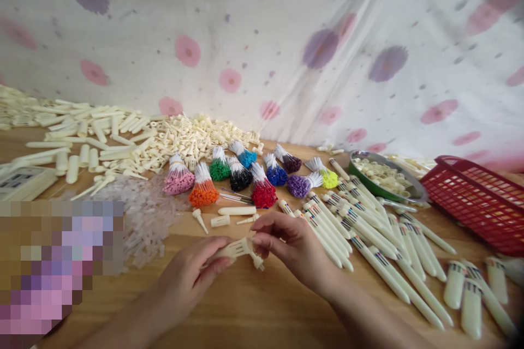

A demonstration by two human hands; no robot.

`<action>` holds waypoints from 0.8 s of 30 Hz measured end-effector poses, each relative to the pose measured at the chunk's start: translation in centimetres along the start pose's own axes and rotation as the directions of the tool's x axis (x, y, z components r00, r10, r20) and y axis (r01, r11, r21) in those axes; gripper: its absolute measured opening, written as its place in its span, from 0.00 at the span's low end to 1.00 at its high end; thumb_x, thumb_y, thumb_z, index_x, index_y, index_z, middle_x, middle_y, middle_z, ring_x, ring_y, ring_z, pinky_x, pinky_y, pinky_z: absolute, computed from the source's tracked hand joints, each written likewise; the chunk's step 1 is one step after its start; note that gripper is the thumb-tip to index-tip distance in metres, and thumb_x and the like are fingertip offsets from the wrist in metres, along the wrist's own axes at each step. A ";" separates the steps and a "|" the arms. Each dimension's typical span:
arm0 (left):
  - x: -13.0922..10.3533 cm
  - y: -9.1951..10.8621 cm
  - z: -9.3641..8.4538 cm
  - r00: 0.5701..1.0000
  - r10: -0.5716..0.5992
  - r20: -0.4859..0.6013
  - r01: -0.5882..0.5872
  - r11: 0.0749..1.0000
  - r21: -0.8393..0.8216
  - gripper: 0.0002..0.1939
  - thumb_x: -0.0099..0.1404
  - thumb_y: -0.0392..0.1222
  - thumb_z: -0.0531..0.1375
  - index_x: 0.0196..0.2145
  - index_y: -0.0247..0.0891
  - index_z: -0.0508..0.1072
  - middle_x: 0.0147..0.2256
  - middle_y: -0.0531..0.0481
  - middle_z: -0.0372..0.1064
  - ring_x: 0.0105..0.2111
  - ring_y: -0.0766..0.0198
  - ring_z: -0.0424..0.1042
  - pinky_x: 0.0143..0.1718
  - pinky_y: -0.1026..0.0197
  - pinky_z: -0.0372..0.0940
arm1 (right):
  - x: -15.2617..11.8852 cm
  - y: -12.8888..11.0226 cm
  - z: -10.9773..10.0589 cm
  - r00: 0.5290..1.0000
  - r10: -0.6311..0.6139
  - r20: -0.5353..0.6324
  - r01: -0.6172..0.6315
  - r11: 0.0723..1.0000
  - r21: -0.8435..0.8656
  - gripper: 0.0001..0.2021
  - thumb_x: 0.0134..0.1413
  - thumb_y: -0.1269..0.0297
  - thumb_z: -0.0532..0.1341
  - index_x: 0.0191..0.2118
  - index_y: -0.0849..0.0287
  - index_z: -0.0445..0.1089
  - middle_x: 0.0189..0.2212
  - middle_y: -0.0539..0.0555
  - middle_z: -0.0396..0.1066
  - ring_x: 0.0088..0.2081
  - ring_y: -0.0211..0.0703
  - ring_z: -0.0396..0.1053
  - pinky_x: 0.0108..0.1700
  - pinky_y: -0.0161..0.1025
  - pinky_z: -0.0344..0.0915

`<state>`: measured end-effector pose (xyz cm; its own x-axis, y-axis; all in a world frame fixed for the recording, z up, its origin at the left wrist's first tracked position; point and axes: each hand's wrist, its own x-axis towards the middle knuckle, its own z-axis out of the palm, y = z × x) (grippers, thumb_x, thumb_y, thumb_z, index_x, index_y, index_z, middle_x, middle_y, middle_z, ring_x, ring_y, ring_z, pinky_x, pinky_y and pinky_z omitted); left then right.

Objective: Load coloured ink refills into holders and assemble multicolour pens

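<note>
Left hand (200, 268) has the slotted barrel (236, 249) gripped between thumb and fingers; the rear of the barrel is hidden in the grip. Long axis runs mostly crosswise, slotted end out toward the right hand (292, 244) and slightly away from the body. Right thumb and index are closed right at that end, so both hands are on or next to the barrel; left has the main hold. A small pronged piece (257, 262) pokes out under the right fingertips and looks held by the curled fingers. Whether it touches the barrel, or whether thumb and index pinch anything else: can't tell.

Barrel: cream, smooth, hard-looking plastic, tubular, narrow lengthwise slots at the open end. Pronged piece: same cream, stubby.

Just beyond the hands: a cone tip (200, 221), a short slotted tube (220, 221) and a plain barrel (237, 211) lying crosswise. Past those, refill bundles, thin white stems with bright tips, e.g. the orange bundle (203, 192) and red bundle (263, 191).

Left of left hand: loose heap of clear pieces (143, 210), glassy, short. Right of right hand: smooth tapered cream pens (366, 223) with coloured sliders, then a red lattice basket (470, 202) farther out. Wood-grain tabletop (262, 311) under everything.
</note>
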<state>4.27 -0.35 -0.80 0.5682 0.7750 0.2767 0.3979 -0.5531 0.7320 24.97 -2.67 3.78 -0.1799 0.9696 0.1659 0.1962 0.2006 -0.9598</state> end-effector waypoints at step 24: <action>0.4 0.1 -0.5 0.970 -0.045 -0.239 0.063 0.996 0.069 0.10 0.58 0.40 0.59 0.39 0.45 0.72 0.36 0.52 0.77 0.35 0.61 0.76 0.37 0.63 0.70 | 0.2 1.0 1.0 0.917 0.377 0.129 -0.383 0.744 0.547 0.14 0.42 0.56 0.67 0.28 0.64 0.72 0.24 0.51 0.69 0.20 0.29 0.62 0.15 0.24 0.56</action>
<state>4.18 0.00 -0.32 0.3616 0.8495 0.3843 0.4814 -0.5231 0.7033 24.17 -2.41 2.68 -0.2151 0.9468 -0.2393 -0.3119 -0.2988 -0.9019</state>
